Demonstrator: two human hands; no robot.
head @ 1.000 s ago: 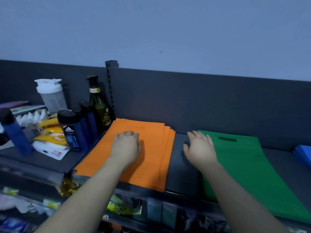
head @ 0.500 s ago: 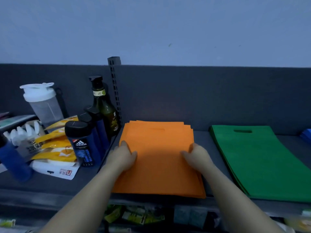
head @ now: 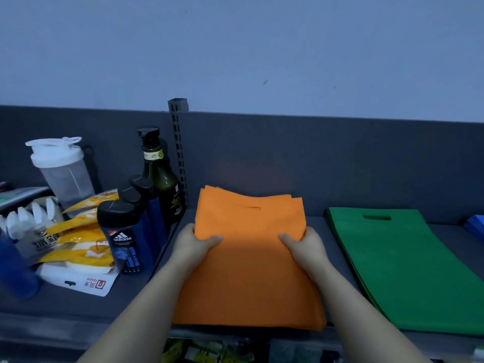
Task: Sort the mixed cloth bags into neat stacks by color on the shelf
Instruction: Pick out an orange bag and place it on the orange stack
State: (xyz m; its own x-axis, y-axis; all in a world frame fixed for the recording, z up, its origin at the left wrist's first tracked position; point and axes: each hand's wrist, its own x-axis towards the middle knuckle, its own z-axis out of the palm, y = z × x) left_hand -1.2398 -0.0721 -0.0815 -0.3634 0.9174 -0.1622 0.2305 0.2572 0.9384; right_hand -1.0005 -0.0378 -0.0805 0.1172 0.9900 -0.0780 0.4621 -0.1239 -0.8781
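Our left hand (head: 195, 243) and right hand (head: 305, 246) each clamp a side edge of the orange bag stack (head: 248, 281), thumbs on top at its 9 and 3 o'clock and fingers tucked beneath out of sight. The stack lies flat on the grey shelf (head: 318, 231), its back edges fanned unevenly toward 12. We judge the bags light, limp and slightly slick, prone to sliding apart, so grip all layers at mid-length on both sides. The green bag stack (head: 408, 271) lies apart at 3 o'clock; at 9 a blue bottle (head: 123, 239) reads "adidas", other labels too small.
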